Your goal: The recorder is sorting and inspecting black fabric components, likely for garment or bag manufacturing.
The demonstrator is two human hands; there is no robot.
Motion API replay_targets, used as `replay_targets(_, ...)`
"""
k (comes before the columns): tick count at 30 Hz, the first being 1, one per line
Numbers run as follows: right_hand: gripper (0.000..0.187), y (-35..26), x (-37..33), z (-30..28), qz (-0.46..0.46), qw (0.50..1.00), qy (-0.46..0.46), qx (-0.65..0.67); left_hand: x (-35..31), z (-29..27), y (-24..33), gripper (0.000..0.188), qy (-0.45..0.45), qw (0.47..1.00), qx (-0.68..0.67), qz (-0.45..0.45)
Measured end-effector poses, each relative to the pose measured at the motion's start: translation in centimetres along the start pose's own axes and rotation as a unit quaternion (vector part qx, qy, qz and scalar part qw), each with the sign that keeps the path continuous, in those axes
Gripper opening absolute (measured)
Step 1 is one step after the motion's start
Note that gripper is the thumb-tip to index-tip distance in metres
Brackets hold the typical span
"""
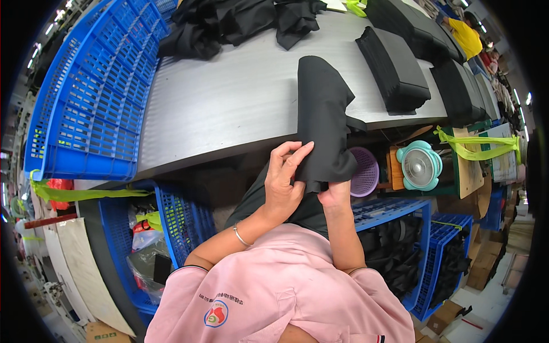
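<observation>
- Black folded fabric piece (324, 117), long narrow strip of soft cloth, lies lengthwise w/ far end on the grey bench (229, 97) and near end hanging over the bench's front edge into both hands.
- Looks light, limp, non-slip; prob. drapes and creases easily, so best held at the near hem or along a folded edge, not mid-strip.
- Left hand (284, 183): fingers (297, 155) stretched up flat against the cloth's left edge, thumb side pinching it – gripping the fabric, not clenched tight.
- Right hand (335, 194): under the lower end, mostly hidden by cloth; seems closed on the hem.
- Around: black stacked fabric bundles (394, 71) right of strip, loose black cloth heap (240, 23) at far side, big blue plastic crate (94, 97) left, small purple mesh basket (365, 171) and mint-green desk fan (419, 166) below bench edge.
</observation>
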State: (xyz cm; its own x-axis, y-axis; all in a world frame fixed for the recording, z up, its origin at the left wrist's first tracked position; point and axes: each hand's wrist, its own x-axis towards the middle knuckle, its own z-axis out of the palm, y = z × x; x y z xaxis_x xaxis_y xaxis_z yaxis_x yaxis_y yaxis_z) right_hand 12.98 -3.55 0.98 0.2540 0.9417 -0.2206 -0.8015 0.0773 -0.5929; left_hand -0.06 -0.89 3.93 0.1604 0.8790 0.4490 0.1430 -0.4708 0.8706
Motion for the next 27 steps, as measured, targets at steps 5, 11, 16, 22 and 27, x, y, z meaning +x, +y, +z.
replay_targets(5,0.042,0.7,-0.2,-0.6,-0.032,0.999,0.012,-0.009,0.0,0.0,0.3,0.067,0.019,1.0,-0.023,0.0)
replay_targets(11,0.045,0.5,-0.6,0.2,-0.045,0.998,0.033,-0.043,0.0,-0.3,0.3,0.07,0.009,1.0,-0.019,0.006)
replay_targets(16,0.044,0.6,-0.7,0.4,-0.065,0.996,0.046,-0.049,-0.3,-0.5,0.3,0.069,0.003,1.0,-0.008,0.018)
replay_targets(22,0.043,0.9,-0.6,0.0,-0.07,0.995,0.048,-0.054,-0.7,-0.6,0.0,0.067,-0.002,1.0,-0.004,0.018)
replay_targets(27,0.042,1.2,-0.5,-0.4,-0.056,0.997,0.038,-0.032,-1.1,-0.9,-0.3,0.068,-0.014,1.0,-0.002,0.017)
